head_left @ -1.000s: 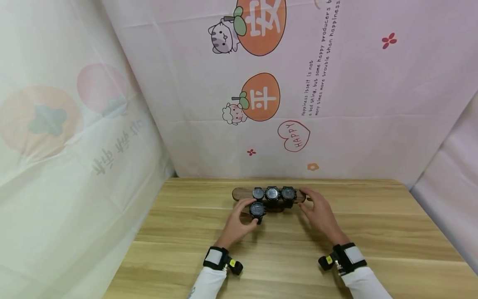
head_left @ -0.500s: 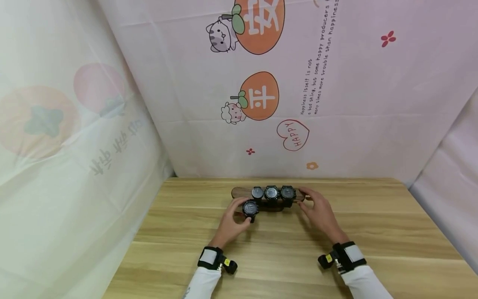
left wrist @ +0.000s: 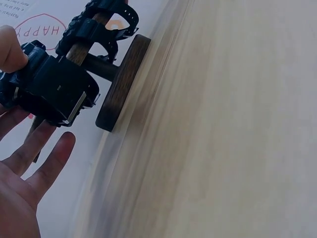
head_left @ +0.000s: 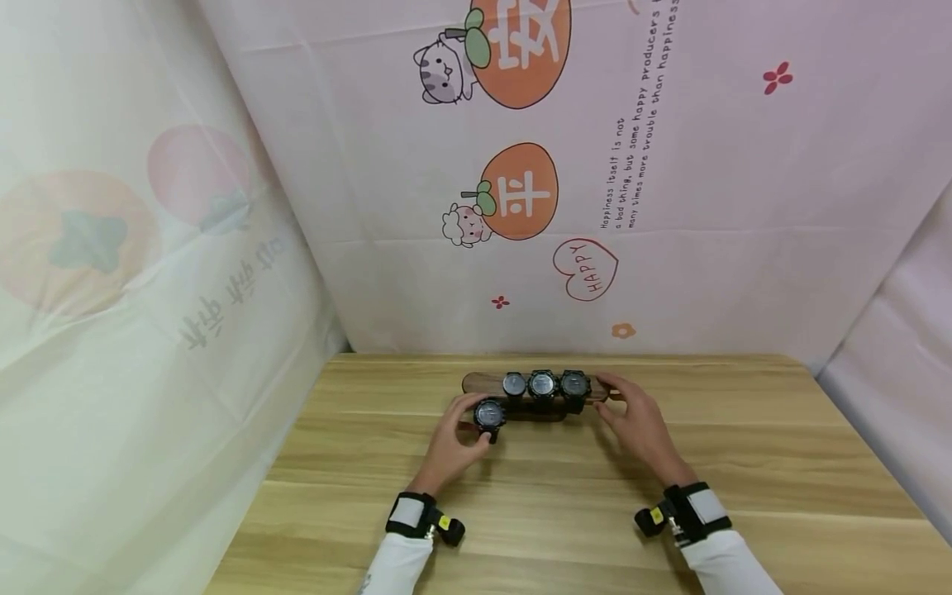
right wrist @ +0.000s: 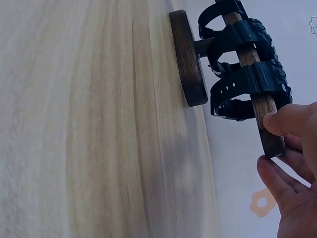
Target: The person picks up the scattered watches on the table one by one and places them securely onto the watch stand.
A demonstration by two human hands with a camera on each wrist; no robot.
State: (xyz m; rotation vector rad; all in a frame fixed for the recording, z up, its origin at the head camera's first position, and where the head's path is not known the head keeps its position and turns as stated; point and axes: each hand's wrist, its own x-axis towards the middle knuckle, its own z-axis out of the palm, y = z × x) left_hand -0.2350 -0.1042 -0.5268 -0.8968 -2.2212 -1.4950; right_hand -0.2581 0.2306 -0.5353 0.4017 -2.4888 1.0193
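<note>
A dark wooden watch stand [head_left: 480,383] stands at the table's far edge, its bar raised on a post above a flat base [right wrist: 188,59]. Three black watches hang on the bar: a smaller one [head_left: 514,383], a middle one [head_left: 543,383] and a right one [head_left: 575,384]. My left hand [head_left: 449,446] pinches another black watch [head_left: 489,415] by its edges, face up, just in front of the bar's left part. Its buckled strap forms a loop in the left wrist view. My right hand [head_left: 638,426] grips the bar's right end between thumb and fingers.
The wood-grain table [head_left: 565,512] reaches back to a printed cloth backdrop [head_left: 416,281]. Another cloth [head_left: 178,397] hangs along the left side. Each wrist wears a black strap with a small camera.
My left hand has moved left along the front of the stand with the watch in it. My right hand and the three watches on the bar have stayed in place.
</note>
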